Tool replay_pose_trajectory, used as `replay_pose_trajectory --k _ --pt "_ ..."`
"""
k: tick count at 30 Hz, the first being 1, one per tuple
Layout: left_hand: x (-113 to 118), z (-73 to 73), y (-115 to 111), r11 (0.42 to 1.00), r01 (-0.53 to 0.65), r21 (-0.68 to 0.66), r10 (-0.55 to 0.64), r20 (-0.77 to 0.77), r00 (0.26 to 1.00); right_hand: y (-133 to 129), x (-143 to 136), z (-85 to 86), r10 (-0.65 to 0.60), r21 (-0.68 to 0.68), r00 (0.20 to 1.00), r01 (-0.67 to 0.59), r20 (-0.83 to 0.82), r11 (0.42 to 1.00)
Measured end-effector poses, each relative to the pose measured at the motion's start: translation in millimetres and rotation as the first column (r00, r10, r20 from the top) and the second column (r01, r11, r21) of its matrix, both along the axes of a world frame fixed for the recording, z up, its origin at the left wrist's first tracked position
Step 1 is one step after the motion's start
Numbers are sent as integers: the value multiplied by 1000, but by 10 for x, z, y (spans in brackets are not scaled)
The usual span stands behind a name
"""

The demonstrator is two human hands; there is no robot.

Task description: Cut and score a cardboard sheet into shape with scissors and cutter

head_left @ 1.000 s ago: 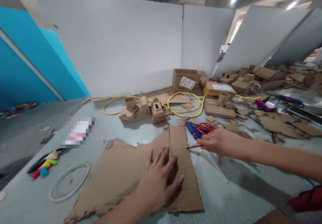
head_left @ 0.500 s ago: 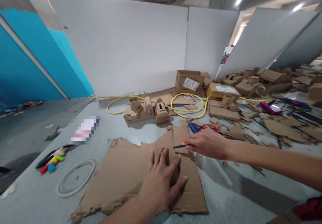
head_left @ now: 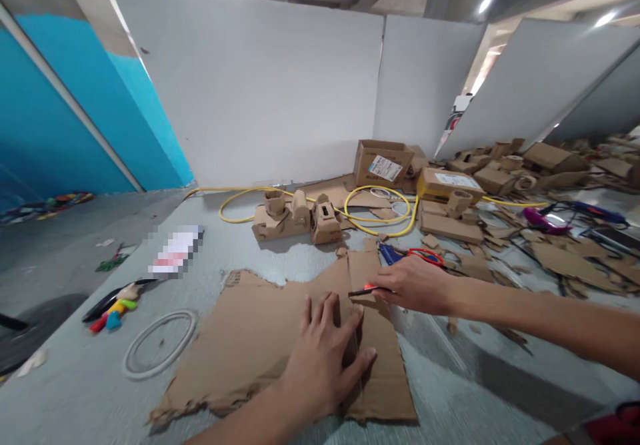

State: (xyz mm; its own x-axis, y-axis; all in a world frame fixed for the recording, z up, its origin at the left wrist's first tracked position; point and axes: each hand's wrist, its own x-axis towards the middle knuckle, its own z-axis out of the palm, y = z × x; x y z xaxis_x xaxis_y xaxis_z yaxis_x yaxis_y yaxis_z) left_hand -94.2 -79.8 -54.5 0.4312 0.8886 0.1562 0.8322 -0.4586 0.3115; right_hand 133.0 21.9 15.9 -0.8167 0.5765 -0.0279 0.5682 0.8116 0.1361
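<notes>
A torn-edged sheet of brown cardboard [head_left: 240,338] lies flat on the table in front of me. My left hand [head_left: 320,358] presses down on it, fingers spread, beside a crease that runs front to back. At the sheet's right part, my right hand [head_left: 413,285] is closed around a utility knife with a little red showing [head_left: 361,291]. The knife's thin dark front end points left across the crease, just beyond my left fingertips; most of its handle is hidden in the hand. Whether the blade has gone into the cardboard cannot be seen.
Cardboard models [head_left: 283,217] and a yellow hose [head_left: 240,218] lie behind the sheet. Red-handled scissors [head_left: 425,256] are beyond my right hand, with cardboard scraps [head_left: 570,265] farther right. A white ring [head_left: 159,345] and a keychain toy [head_left: 115,312] lie left.
The whole view has shifted slightly, so things appear a little farther right. Both hands and the utility knife keep nearly the same places on the cardboard.
</notes>
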Motion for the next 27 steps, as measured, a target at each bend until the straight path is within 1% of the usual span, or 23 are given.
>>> replay_pose_trajectory --k 5,10,16,22,27 --pt "-2 16 -4 1000 5 -16 -5 -16 1000 27 -5 -17 11 27 1000 -11 2 1000" --pt "-2 49 6 999 1 -53 -3 -29 1000 29 -68 -14 49 52 998 -51 33 997" --pt "5 25 14 999 -16 -44 14 -31 999 -2 -165 -25 95 82 990 -103 100 991" --pt "13 27 2 999 -25 -39 24 -42 999 56 -146 71 154 43 979 -161 130 986" --pt "-7 -12 -6 999 -42 -28 42 19 999 100 -118 42 130 47 982 -138 138 989"
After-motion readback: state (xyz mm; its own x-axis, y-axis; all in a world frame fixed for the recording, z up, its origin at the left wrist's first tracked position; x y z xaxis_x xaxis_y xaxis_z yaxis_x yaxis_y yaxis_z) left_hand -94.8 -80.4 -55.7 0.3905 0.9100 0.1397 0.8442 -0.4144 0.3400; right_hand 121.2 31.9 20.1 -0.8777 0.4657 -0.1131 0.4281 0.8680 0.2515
